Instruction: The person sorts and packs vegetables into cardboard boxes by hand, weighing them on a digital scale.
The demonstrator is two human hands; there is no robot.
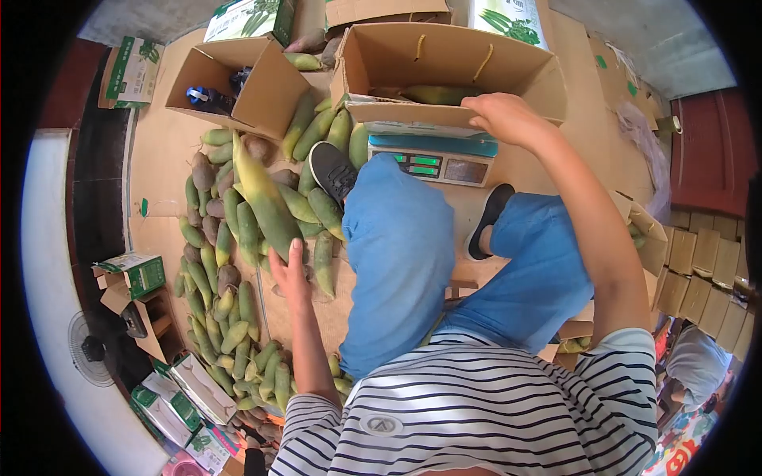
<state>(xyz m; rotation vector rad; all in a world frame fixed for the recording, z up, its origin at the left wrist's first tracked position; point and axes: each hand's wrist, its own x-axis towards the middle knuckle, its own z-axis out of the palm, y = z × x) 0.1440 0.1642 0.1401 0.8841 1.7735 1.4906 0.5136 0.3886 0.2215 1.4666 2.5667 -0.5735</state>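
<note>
My left hand is closed round the lower end of a large green radish, whose pale yellow-green end points up and away from me. Beneath it, several other green radishes lie spread over the floor. My right hand grips the near edge of a cardboard box, with its fingers curled over the rim. Inside that open box a green radish lies on the bottom. The box rests on a digital scale with green lit displays.
A smaller carton holding dark and blue items stands left of the scale. Printed radish cartons are at the back. A fan is at the left, stacked cardboard boxes at the right. Another person is partly visible at lower right.
</note>
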